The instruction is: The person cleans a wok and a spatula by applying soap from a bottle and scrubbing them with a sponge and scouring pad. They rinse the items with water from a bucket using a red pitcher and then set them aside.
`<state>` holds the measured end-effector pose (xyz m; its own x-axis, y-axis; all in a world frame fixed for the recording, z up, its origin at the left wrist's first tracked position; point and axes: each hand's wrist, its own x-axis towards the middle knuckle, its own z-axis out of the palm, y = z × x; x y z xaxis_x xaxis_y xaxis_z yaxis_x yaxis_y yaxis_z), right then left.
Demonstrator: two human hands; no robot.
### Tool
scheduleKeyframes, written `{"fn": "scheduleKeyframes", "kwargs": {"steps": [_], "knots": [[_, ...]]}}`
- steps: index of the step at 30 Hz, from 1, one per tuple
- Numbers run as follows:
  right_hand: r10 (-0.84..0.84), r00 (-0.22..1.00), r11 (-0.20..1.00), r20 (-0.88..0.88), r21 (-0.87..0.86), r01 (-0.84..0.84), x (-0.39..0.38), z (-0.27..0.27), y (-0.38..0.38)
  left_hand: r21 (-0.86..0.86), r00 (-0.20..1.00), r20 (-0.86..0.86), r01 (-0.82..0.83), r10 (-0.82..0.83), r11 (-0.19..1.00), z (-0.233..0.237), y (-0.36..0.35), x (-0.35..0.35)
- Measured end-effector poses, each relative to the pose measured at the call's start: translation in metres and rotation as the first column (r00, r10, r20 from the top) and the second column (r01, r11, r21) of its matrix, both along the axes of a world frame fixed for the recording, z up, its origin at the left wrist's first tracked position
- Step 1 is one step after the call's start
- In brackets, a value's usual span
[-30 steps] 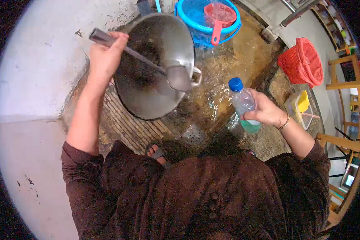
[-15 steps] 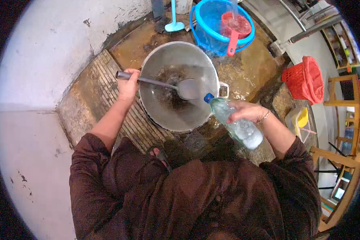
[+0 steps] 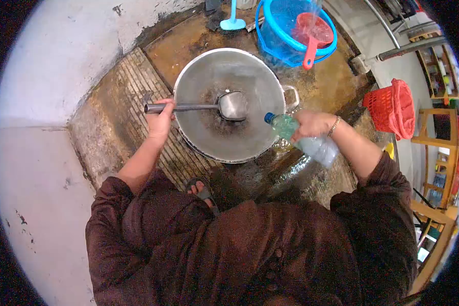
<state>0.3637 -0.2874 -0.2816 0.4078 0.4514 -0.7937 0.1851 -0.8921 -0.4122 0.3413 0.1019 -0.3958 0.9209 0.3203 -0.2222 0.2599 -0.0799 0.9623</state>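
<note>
A large, round metal pan [image 3: 262, 81] with a loop handle sits on the wet floor before me, its bottom darkened. My left hand [image 3: 160, 121], at the pan's left rim, is closed round the handle of a metal wok spatula [image 3: 233, 105]. The spatula's squarish head lies over the middle of the pan. On the right, my right hand [image 3: 315, 125] grips a clear greenish plastic bottle [image 3: 284, 126] near its neck. Its blue cap points toward the pan's right rim, and whitish contents show in its lower end.
Water runs into a blue bucket [image 3: 271, 46] behind the pan, where a red dipper [image 3: 316, 38] hangs over the rim. A light-blue brush-like tool [image 3: 233, 23] stands near the wall. To the right are a red basket [image 3: 382, 104] and wooden chairs [image 3: 438, 137]. Ridged slab [image 3: 153, 97] lies left.
The spatula's handle has levelled and its head has turned over the pan. The bottle has tipped flatter, with my right hand shifted closer to its neck. The view has moved slightly.
</note>
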Motion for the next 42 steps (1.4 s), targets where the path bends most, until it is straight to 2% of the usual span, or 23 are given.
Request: {"fn": "scheduleKeyframes", "kwargs": {"steps": [2,5,7,10,13,19,22,25,28,31,32,35,36,39,40,42], "knots": [[0.028,0.999,0.999,0.02,-0.023,-0.028,0.005,-0.003,-0.003,0.056,0.999,-0.01,0.031,-0.031,0.998,0.017,-0.007,-0.001],[0.031,0.998,0.995,0.058,-0.092,-0.026,0.011,-0.022,-0.015,0.017,0.999,0.031,0.033,-0.034,0.999,-0.004,0.0,0.001],[0.015,0.998,0.99,0.066,-0.14,-0.005,0.016,-0.034,-0.022,-0.008,0.999,0.031,0.027,-0.027,1.0,-0.001,-0.002,0.0],[0.03,0.986,0.995,0.162,-0.096,-0.014,0.026,-0.039,-0.027,-0.013,0.999,0.016,0.039,-0.039,0.999,0.004,-0.003,-0.002],[0.003,0.976,0.972,0.216,-0.231,0.048,0.032,-0.023,-0.025,-0.075,0.999,0.031,0.041,-0.039,0.996,0.0,-0.001,-0.006],[-0.081,0.946,0.959,0.313,-0.234,0.16,0.026,-0.037,-0.038,-0.083,0.998,0.056,0.045,-0.041,0.996,-0.003,0.0,-0.01],[-0.071,0.953,0.99,0.294,-0.094,0.103,0.007,-0.047,-0.042,-0.072,1.0,0.001,0.0,0.0,0.997,-0.004,-0.001,-0.011],[-0.138,0.98,0.975,0.145,-0.153,0.16,-0.019,-0.05,-0.035,-0.081,0.999,-0.023,-0.032,0.03,0.996,-0.002,-0.001,-0.01],[-0.08,0.992,0.984,0.097,-0.153,0.094,-0.04,-0.066,-0.03,-0.08,1.0,-0.018,-0.025,0.023,0.997,-0.007,0.0,-0.009],[-0.156,0.985,0.988,0.075,0.023,0.155,-0.044,-0.062,-0.023,-0.028,1.0,0.011,-0.013,0.013,1.0,-0.008,0.0,-0.008],[-0.132,0.989,0.986,0.061,-0.091,0.137,-0.036,-0.054,-0.017,-0.019,1.0,0.027,-0.014,0.015,1.0,-0.005,-0.002,-0.007],[-0.246,0.932,0.965,0.268,-0.022,0.261,-0.022,-0.086,-0.048,-0.049,0.999,0.033,-0.025,0.027,0.998,-0.004,-0.002,-0.007],[-0.158,0.942,0.977,0.295,-0.094,0.193,-0.018,-0.081,-0.048,-0.071,0.999,0.026,-0.03,0.032,0.997,-0.004,-0.002,-0.007],[-0.111,0.957,0.98,0.267,-0.128,0.149,-0.03,-0.065,-0.047,-0.048,1.0,0.01,0.009,-0.009,0.999,-0.003,-0.001,-0.006],[-0.118,0.971,0.983,0.209,-0.112,0.144,-0.04,-0.057,-0.042,-0.047,0.999,0.05,-0.002,0.004,0.999,-0.006,-0.002,-0.005],[-0.128,0.987,0.988,0.094,-0.077,0.136,-0.063,-0.046,-0.025,-0.005,1.0,0.01,0.002,-0.002,1.0,-0.004,0.0,-0.004]]}}
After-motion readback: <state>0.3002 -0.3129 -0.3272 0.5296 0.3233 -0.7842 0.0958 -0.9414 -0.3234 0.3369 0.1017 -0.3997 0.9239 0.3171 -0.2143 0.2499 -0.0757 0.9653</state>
